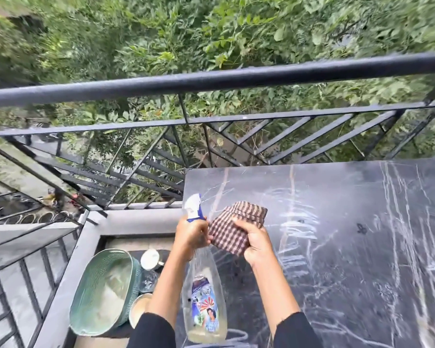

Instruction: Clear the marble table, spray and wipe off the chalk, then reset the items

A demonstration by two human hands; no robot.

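The dark marble table [349, 187] fills the right half of the view, its top streaked with white chalk marks [397, 222]. My left hand [190, 233] grips the neck of a clear spray bottle [206, 297] with a white and blue trigger head [194, 207], held over the table's left edge. My right hand [258, 243] holds a folded brown checked cloth [236, 227] just right of the bottle's neck, above the tabletop. The two hands nearly touch. Both forearms come up from the bottom in black sleeves.
On the floor left of the table lie a green woven basket [103, 292] on its side, a white mug [150, 258], a glass [148, 281] and a bowl [140, 308]. A black metal balcony railing [211, 79] runs behind the table, with dense green foliage beyond.
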